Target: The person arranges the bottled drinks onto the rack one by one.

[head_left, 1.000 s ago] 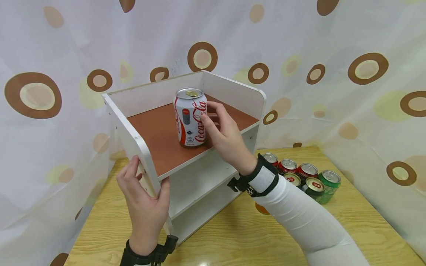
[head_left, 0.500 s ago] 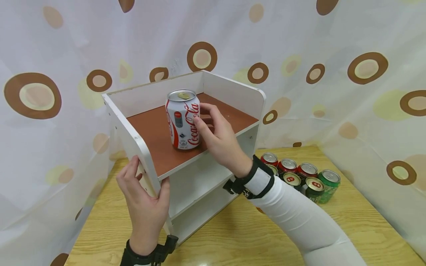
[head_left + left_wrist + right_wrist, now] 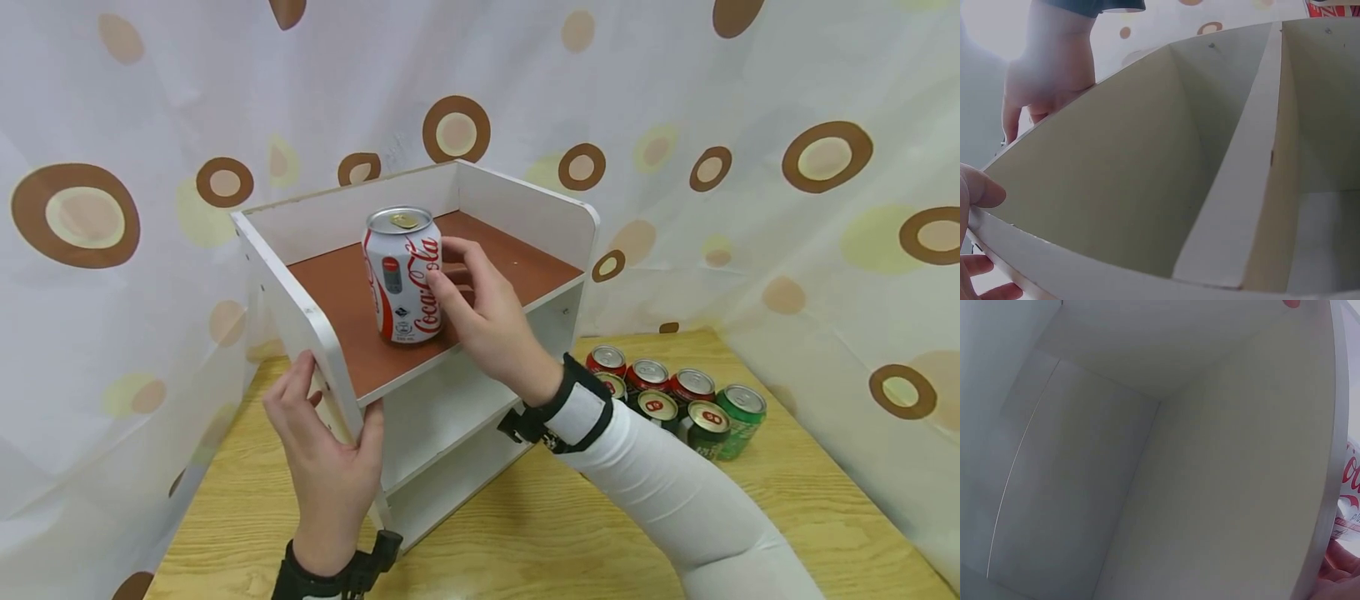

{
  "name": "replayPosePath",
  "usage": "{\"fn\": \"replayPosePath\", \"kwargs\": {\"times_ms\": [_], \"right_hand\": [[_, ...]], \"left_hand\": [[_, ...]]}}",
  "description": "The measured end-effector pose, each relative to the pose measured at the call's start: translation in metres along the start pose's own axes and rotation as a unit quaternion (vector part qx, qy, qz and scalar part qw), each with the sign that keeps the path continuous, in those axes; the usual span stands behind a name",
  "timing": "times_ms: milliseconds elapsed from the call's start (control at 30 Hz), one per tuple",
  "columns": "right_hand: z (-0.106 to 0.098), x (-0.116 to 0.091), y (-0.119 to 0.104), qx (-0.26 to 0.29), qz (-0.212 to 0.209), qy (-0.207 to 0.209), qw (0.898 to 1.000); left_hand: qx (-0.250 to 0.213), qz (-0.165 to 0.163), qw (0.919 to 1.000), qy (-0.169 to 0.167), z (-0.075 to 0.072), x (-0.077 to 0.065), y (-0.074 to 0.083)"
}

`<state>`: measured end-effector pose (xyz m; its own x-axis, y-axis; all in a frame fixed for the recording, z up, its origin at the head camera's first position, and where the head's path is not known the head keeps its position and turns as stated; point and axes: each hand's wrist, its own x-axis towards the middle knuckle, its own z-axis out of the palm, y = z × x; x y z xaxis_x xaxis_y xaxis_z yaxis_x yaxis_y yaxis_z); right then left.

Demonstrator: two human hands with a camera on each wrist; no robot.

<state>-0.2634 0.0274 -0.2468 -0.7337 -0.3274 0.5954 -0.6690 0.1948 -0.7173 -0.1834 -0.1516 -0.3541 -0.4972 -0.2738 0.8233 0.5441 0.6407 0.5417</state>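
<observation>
A white and red Coca-Cola can (image 3: pixel 401 287) stands upright on the brown top of a white shelf unit (image 3: pixel 281 287), near its front edge. My right hand (image 3: pixel 491 321) holds the can from the right, thumb on the near side; its other fingers are partly hidden behind the can. At the front left corner my left hand (image 3: pixel 330 458) grips the side panel, thumb at the front under the top board and fingers on the outer face. The right wrist view catches only a strip of the can (image 3: pixel 1350 487) past the board's edge.
Several soda cans stand grouped on the wooden table (image 3: pixel 510 542) right of the unit, among them a green can (image 3: pixel 742 417) and a red can (image 3: pixel 606 360). A spotted curtain (image 3: pixel 675 83) hangs behind. Compartments (image 3: pixel 450 417) lie below the top board.
The Coca-Cola can has moved left and slightly toward the front along the shelf's top, with my right hand holding it. My left hand has stayed on the panel.
</observation>
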Motion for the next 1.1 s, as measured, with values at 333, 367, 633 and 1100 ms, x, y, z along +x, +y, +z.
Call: {"fn": "replayPosePath", "kwargs": {"times_ms": [333,367,633,1100], "right_hand": [[0.005,-0.001,-0.003,0.001,-0.004,-0.001,1.0],[0.006,-0.002,-0.004,0.0,-0.005,-0.002,1.0],[0.011,-0.002,-0.003,-0.007,-0.02,0.003,1.0],[0.016,-0.004,-0.008,-0.005,-0.017,-0.008,1.0]], "left_hand": [[-0.001,0.001,1.0,0.0,0.0,-0.001,0.0],[-0.001,0.0,1.0,-0.001,0.0,-0.001,0.0],[-0.003,-0.002,1.0,-0.003,0.0,-0.001,0.001],[-0.003,0.0,1.0,-0.002,0.001,0.0,0.0]]}}
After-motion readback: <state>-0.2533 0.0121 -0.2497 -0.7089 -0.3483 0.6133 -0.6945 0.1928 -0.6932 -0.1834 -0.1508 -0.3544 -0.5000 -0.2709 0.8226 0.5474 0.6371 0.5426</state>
